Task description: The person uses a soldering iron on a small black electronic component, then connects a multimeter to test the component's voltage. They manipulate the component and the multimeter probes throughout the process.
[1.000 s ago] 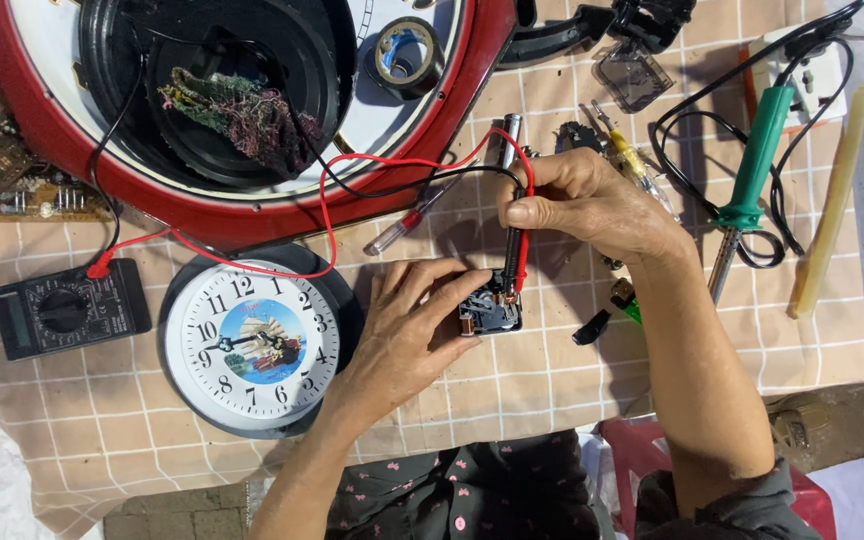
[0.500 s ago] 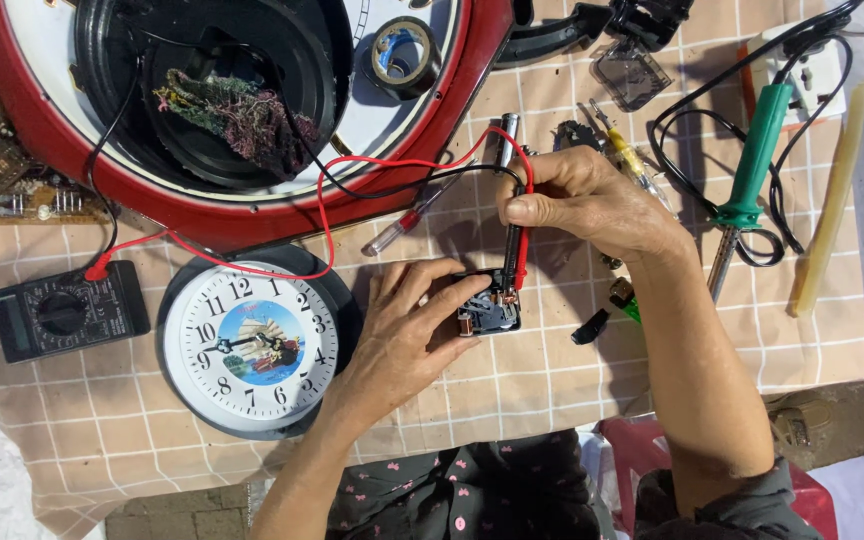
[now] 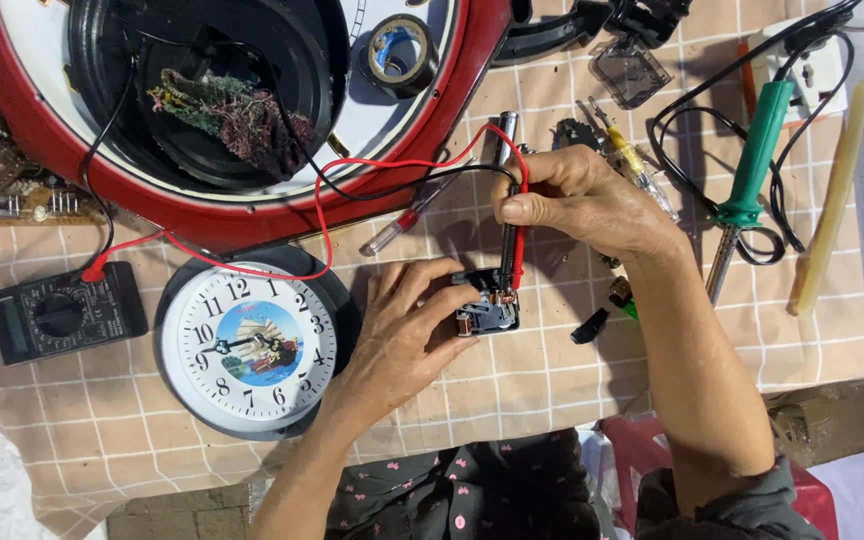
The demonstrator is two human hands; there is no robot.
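Checked beige cloth (image 3: pixel 552 390) covers work surface (wrinkled at edges); bare ground (image 3: pixel 852 420) at right; even light.

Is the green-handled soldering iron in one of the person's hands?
No. The green-handled soldering iron lies on the checked cloth, while the right hand holds two meter probes.

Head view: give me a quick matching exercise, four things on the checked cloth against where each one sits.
Things:
1. multimeter
2. small white clock
3. soldering iron
4. clock movement

Places:
A. under the fingers of the left hand, with the probes held by the right hand touching it
B. far left, wired by red and black leads
C. right side, green handle, beside a pale stick
D. just right of the multimeter

Pairs: 1-B, 2-D, 3-C, 4-A
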